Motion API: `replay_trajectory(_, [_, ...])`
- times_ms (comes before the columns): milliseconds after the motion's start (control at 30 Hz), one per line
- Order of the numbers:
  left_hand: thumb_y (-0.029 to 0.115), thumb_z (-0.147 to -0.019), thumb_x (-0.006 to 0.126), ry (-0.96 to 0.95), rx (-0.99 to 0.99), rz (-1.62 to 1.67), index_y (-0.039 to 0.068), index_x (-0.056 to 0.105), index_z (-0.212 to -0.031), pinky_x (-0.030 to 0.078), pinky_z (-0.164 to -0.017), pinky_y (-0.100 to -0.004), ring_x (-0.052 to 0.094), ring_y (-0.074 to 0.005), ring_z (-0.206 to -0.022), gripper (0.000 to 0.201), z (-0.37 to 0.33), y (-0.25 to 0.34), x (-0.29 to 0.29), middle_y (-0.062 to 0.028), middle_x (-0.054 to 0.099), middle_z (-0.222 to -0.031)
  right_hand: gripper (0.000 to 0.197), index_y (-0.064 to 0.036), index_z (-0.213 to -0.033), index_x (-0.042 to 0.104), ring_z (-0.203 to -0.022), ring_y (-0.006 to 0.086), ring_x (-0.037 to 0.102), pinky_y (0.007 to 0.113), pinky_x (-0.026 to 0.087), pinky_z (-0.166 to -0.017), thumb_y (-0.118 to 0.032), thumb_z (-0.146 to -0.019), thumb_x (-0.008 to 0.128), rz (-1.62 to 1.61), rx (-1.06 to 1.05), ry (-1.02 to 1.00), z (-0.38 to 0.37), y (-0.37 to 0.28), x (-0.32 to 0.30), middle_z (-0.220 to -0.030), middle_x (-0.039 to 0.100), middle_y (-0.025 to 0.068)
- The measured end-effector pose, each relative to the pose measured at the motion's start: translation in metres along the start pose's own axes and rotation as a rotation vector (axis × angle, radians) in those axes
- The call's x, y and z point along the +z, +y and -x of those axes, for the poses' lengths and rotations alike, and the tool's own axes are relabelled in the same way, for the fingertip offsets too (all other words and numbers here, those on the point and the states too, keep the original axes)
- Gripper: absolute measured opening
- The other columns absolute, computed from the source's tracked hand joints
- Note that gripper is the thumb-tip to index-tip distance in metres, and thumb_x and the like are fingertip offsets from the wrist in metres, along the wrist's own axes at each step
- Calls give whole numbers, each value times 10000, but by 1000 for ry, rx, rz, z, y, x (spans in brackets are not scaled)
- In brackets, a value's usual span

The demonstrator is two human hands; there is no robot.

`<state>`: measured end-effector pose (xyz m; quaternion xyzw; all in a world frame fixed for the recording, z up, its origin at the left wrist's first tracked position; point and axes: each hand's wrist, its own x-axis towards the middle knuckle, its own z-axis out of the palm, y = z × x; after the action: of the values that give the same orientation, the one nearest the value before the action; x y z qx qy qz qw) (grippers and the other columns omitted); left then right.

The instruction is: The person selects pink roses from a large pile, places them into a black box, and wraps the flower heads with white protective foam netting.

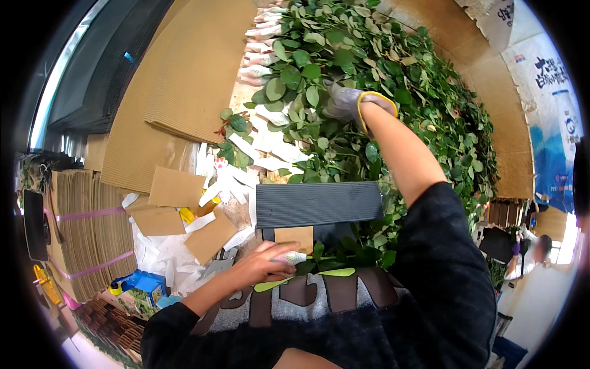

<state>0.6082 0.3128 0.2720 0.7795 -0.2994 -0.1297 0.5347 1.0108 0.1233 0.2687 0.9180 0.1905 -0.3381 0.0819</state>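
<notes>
Leafy stems (393, 71): heaped upper centre to right of frame; white sleeves (261, 59) lined along their left edge, likely keeping ends sorted.
Right hand (345, 104): upper centre, grey glove, yellow cuff, in among leaves, probably gloved against prickles; finger closure hidden, can't tell.
Left hand (265, 263): bare, lower centre, fingers clamped on one sleeved end (295, 258), presumably steadying it.
Black ribbed panel (318, 205): centre.
</notes>
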Motion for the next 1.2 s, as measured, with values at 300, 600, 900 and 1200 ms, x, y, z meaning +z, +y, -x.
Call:
replay_trajectory(300, [135, -691, 774, 95, -61, -13, 114, 603, -1113, 428, -910, -390, 488, -300, -1070, 457, 2, 7, 2, -79, 552, -1214, 303, -110, -1009, 665, -756, 288, 657, 412, 507, -699, -338, -859, 533, 129, 42, 510, 293, 47, -72, -825, 677, 134])
replay_trajectory(600, [286, -634, 822, 258, -114, -365, 226, 640, -1134, 320, -1035, -493, 330, -434, -1254, 535, 12, 9, 9, -219, 280, -1419, 284, -125, -1062, 627, -639, 239, 643, 353, 534, -576, -308, -864, 538, 118, -42, 65, 358, 17, 98, -806, 669, 105])
replay_trajectory(900, [332, -604, 820, 25, -94, -282, 159, 673, -1082, 332, -1052, -487, 462, -367, -1196, 529, -9, 13, -16, -156, 481, -1300, 289, -106, -1148, 545, -824, 318, 647, 381, 524, -615, -183, -872, 505, -67, -115, 359, 350, 13, 161, -979, 627, 166])
replay_trajectory(1200, [143, -691, 736, 143, -67, -259, 189, 713, -968, 396, -985, -409, 451, -326, -1194, 282, -13, 9, -7, -89, 510, -1282, 105, -49, -822, 619, -738, 301, 639, 367, 517, -660, -115, -778, 550, -350, -333, 442, 312, 3, 210, -796, 654, 148])
